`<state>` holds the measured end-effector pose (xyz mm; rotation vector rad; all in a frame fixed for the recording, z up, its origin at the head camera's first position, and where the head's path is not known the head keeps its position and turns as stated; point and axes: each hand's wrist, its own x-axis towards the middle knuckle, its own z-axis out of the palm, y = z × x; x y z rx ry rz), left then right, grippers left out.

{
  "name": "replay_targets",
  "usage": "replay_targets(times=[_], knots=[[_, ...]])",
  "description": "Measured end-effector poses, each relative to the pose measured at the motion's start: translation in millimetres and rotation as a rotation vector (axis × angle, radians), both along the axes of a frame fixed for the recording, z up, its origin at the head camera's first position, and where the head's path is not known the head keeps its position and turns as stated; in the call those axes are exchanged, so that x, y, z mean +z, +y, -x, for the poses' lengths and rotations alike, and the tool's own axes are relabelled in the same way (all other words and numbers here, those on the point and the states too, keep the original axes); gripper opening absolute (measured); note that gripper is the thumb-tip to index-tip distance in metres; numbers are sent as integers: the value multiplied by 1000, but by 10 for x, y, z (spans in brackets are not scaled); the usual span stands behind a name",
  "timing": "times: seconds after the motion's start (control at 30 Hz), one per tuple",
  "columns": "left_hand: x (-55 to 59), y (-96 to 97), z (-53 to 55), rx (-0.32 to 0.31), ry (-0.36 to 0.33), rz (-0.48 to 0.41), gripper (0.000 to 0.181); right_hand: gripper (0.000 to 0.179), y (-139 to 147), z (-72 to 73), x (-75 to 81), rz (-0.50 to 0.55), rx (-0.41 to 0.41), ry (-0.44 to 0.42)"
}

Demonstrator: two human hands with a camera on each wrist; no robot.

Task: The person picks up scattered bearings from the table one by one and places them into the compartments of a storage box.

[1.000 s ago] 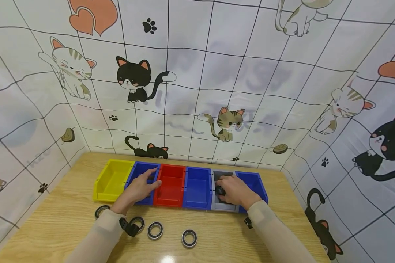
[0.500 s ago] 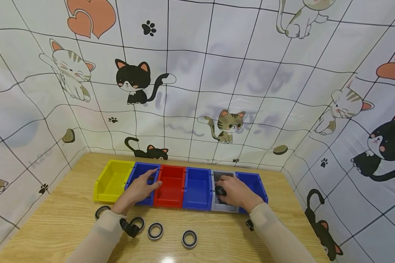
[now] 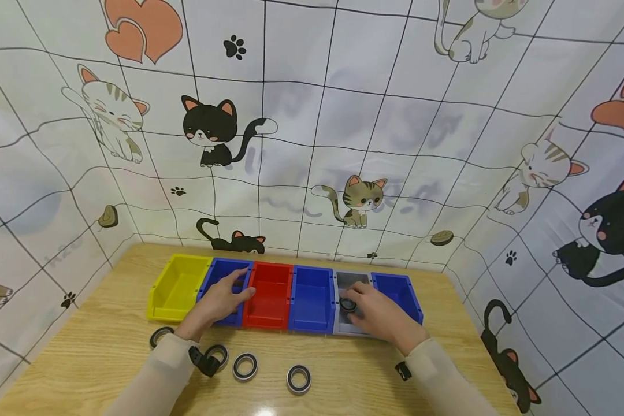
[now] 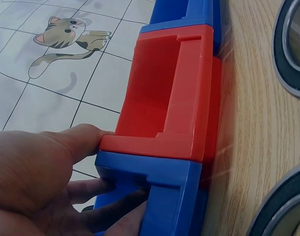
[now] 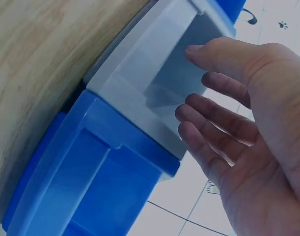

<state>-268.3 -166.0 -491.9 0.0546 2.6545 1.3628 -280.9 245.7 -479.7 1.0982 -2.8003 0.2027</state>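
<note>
My right hand (image 3: 371, 306) is over the grey bin (image 5: 120, 73), its fingers relaxed and apart in the right wrist view. In the head view a black-sealed ball bearing (image 3: 348, 305) shows inside the bin, right by the fingertips; the right wrist view does not show it. My left hand (image 3: 221, 300) reaches over the blue bin (image 4: 172, 206) second from the left, fingers extended into it. Its thumb (image 4: 88, 137) touches the edge of the red bin (image 4: 191, 93). What lies under the left fingers is mostly hidden.
Several more bearings lie on the wooden table (image 3: 353, 381), among them one in front of the middle blue bin (image 3: 312, 300). A yellow bin (image 3: 179, 286) ends the row at left, a blue bin (image 3: 399, 292) at right. A cat-printed curtain (image 3: 291, 144) stands behind.
My right hand has shifted slightly right and toward me, its fingers loosening from the bearing, which now shows its ring face in the grey bin. My left hand stays where it was.
</note>
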Motion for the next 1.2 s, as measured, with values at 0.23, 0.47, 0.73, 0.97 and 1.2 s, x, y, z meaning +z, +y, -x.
replay_targets(times=[0.23, 0.47, 0.73, 0.97, 1.2], knots=[[-29, -27, -19, -3, 2, -4, 77, 45, -44, -269, 20, 64, 59, 69], [-50, -75, -15, -5, -13, -3, 78, 47, -131, -484, 6, 86, 97, 64], [-49, -87, -22, -20, -17, -16, 79, 48, -220, -718, -46, 103, 130, 69], [-50, -87, -37, -20, -21, -17, 79, 48, -359, -901, -126, 141, 183, 11], [-36, -83, -50, -22, -31, -21, 79, 49, -488, -1025, -180, 108, 165, -92]])
